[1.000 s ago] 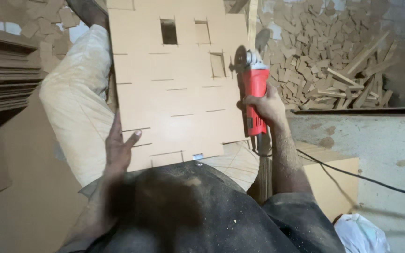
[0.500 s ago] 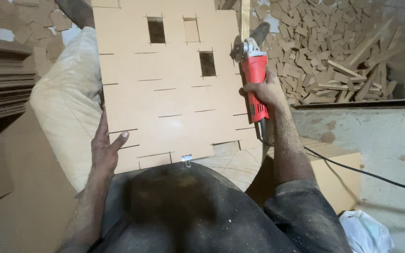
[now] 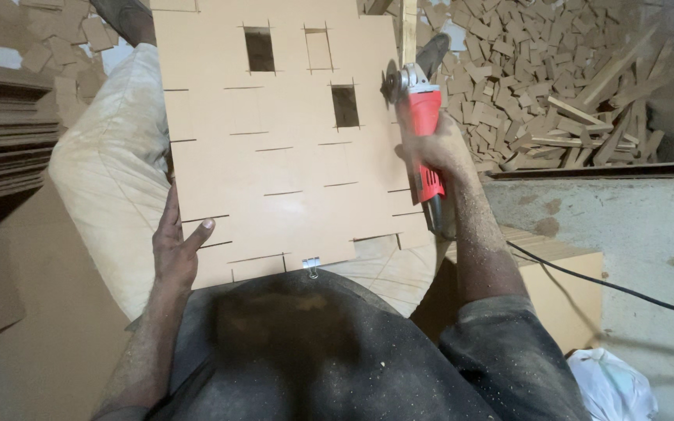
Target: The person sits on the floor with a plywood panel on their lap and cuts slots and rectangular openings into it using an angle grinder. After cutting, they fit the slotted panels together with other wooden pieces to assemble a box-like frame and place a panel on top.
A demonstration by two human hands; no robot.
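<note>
Red grinder — disc up, cord-end down — right hand.

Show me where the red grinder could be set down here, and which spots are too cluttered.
Bare room: the grey concrete ledge, right of the right hand holding the red grinder, though a black cord crosses it. Crowded: the offcut pile above the ledge and the stacked boards on the left. The left hand steadies the slotted panel.
</note>
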